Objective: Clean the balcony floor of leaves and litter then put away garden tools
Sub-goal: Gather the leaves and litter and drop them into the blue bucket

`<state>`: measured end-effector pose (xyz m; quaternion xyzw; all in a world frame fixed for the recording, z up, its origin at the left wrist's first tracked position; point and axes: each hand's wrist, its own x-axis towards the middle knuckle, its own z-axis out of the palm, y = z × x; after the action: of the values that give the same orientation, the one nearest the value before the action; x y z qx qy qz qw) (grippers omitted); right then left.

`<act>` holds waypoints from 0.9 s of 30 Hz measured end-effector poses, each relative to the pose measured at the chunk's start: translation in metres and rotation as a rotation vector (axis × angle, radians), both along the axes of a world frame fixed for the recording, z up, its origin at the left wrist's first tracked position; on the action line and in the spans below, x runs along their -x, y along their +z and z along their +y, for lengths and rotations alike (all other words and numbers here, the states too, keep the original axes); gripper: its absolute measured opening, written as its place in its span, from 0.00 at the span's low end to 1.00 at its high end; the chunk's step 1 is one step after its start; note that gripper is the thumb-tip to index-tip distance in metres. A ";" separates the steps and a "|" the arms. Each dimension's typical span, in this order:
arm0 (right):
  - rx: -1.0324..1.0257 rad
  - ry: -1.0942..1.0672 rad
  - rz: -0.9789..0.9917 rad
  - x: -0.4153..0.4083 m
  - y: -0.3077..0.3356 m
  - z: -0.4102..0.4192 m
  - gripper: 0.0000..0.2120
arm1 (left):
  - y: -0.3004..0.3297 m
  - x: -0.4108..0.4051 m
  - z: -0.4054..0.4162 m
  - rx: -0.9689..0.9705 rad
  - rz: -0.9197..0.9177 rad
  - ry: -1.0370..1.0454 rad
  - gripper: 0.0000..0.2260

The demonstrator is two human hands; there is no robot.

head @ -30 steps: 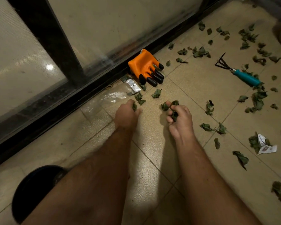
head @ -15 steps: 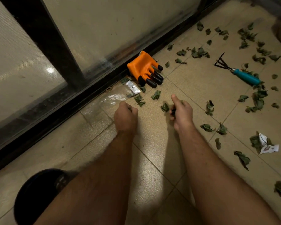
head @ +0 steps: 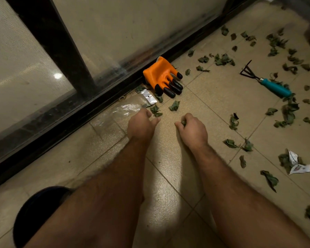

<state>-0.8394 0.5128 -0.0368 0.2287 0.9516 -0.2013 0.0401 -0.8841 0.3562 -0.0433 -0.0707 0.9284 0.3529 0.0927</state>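
green leaf scraps (head: 183, 122) inside right hand (head: 192, 130) grip, fingers curled round

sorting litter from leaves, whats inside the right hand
Green leaf bits show between the curled fingers of the right hand. How much it holds is hidden by the fingers.

**No readable text**

Faint print on the crumpled white wrapper (head: 297, 165) at the right, lying on the floor (head: 168, 194), too small and blurred to read. Nothing legible elsewhere.
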 end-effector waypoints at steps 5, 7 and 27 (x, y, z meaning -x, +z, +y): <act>0.207 -0.039 0.022 -0.009 -0.004 0.000 0.05 | 0.003 0.006 0.006 0.161 -0.056 -0.066 0.22; 0.384 -0.143 0.097 -0.011 -0.006 0.001 0.07 | 0.005 0.007 0.012 0.198 -0.060 -0.059 0.23; 0.183 -0.027 -0.004 0.052 0.006 -0.009 0.19 | -0.003 -0.012 -0.013 -0.236 0.042 -0.063 0.10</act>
<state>-0.8911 0.5041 -0.0308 0.2372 0.9259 -0.2877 0.0600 -0.8720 0.3435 -0.0464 -0.0229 0.8839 0.4580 0.0922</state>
